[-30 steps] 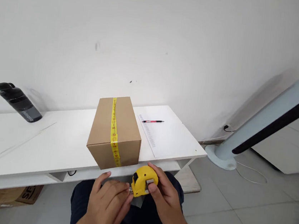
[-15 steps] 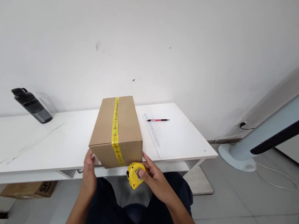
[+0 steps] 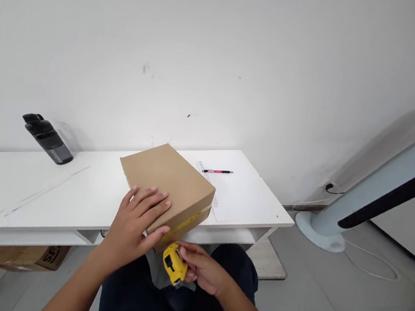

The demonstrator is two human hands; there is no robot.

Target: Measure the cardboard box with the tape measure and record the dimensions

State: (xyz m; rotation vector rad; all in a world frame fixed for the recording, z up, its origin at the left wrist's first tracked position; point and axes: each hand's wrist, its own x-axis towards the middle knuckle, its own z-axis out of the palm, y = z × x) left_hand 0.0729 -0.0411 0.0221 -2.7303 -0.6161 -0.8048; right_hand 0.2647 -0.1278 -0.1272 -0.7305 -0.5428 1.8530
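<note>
A brown cardboard box (image 3: 179, 172) sits at the front of the white table, turned at an angle, with a strip of yellow tape (image 3: 189, 219) along its near side. My left hand (image 3: 138, 222) lies spread on the box's near left corner, fingers on the top and thumb over the front edge. Just in front of the box, my right hand (image 3: 202, 267) grips a yellow tape measure (image 3: 174, 264), its blade not drawn out. To the right of the box are a sheet of white paper (image 3: 245, 200) and a red and black pen (image 3: 218, 171) lying on it.
A black bottle (image 3: 48, 140) stands on the left of the white table (image 3: 38, 196), near the wall. Below the table is another cardboard box (image 3: 27, 256). A pale blue tower appliance (image 3: 368, 194) stands on the floor at right, with a cord beside it.
The box has been rolled onto another side and turned, so the yellow tape has gone from its top to its near side. My left hand has moved onto the box; the tape measure has tilted.
</note>
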